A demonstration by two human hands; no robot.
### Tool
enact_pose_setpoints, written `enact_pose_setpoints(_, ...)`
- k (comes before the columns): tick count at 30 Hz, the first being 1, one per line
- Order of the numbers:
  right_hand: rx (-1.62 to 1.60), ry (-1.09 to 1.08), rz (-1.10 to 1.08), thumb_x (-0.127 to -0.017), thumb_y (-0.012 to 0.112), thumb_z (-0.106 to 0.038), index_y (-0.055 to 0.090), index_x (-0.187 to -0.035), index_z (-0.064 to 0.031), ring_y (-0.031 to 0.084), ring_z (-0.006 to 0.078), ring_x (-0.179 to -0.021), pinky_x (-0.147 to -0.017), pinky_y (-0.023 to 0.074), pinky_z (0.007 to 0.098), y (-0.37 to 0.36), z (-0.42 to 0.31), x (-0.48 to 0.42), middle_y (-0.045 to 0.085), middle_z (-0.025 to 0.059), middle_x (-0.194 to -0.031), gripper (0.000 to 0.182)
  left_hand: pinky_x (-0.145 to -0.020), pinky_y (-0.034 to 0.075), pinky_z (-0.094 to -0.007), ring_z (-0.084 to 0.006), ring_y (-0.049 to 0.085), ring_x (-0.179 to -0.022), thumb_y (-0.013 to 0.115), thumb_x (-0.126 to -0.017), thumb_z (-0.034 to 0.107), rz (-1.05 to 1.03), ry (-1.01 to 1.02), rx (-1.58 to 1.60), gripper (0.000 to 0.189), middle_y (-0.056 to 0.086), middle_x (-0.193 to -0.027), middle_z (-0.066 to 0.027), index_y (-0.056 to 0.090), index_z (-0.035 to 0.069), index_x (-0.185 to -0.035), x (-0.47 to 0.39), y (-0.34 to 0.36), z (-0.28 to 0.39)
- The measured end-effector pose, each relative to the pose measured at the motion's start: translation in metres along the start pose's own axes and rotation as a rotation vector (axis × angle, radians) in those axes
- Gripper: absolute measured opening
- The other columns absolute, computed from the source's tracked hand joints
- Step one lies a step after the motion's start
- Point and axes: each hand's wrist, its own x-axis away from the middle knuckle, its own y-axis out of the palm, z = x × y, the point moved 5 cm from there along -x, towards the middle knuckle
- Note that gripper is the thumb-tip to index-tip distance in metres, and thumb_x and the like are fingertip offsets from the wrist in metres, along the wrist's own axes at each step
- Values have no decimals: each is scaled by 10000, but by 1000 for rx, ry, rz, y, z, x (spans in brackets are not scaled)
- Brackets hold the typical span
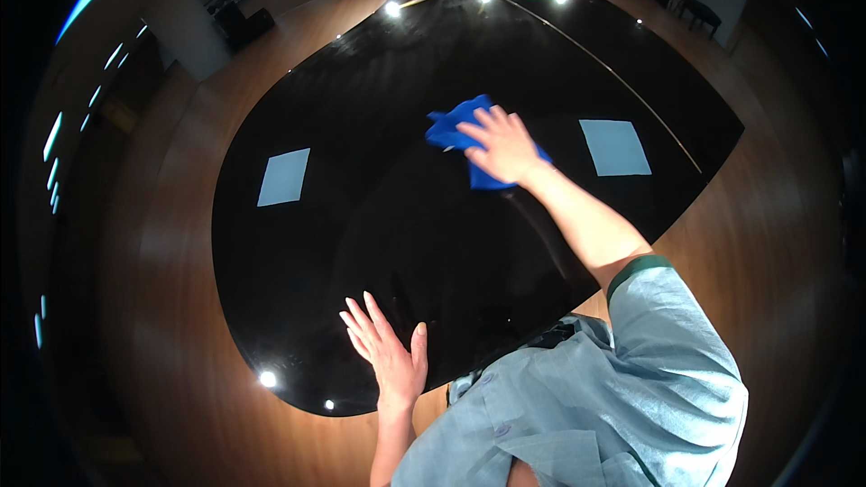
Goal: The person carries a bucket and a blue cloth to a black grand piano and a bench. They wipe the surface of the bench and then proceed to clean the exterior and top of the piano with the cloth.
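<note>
Before me spreads the glossy black lid of what looks like a closed grand piano. A blue cloth lies crumpled on its middle, one part extending toward me. My right hand is laid over the cloth with the fingers spread, slightly blurred, and covers part of it. Near the lid's close, rounded edge is my left hand, palm down and fingers apart, with nothing in it. Whether its palm presses on the surface is hard to tell.
A thin brass-coloured hinge line crosses the lid's far right. Pale squarish patches and bright spots on the lid look like light reflections. Wooden floor surrounds it. A dark stool and a pale column stand beyond.
</note>
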Motion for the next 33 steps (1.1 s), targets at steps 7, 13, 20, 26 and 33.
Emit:
enact_pose_setpoints(7,167,950,-14,-949,460,-499,409,-1536,-269,264,363,-1494,-1191,245,524,-33,277,86,325,142,-1613,632,-1224,45,-544,-455,23,-1527,575,-994,417,-47,54,-161,874,95,-1633,-295,110,-40,-1576,-53,3,11)
enact_pose_setpoints(13,195,476,90,-894,537,-414,550,-1390,-166,486,359,-1297,-1026,431,497,5,171,17,496,195,-1445,555,-1228,121,-511,-447,104,-1519,515,-1006,502,28,32,-259,870,177,-1610,-304,145,-54,-1564,-108,25,9)
enact_pose_setpoints(20,-284,-588,-76,-855,616,-424,573,-1372,-144,469,339,-1282,-1046,372,453,-8,-174,7,495,194,-1411,590,-1210,153,-534,-468,135,-1509,556,-1014,325,438,72,-74,733,244,-1609,-259,210,1,-1573,-106,18,3)
enact_pose_setpoints(26,-367,-689,-252,-954,566,-445,514,-1455,-209,211,331,-1517,-1215,184,504,17,-240,-43,307,136,-1620,556,-1207,117,-557,-468,101,-1516,509,-1028,323,407,26,-162,720,222,-1629,-224,177,-1,-1579,-105,0,-6)
enact_pose_setpoints(33,-141,57,-39,-928,522,-432,505,-1464,-256,260,331,-1482,-1188,219,509,49,-12,-136,371,120,-1579,564,-1205,164,-527,-461,154,-1506,523,-1027,338,226,-100,-218,736,243,-1609,-258,169,6,-1581,-104,4,-14)
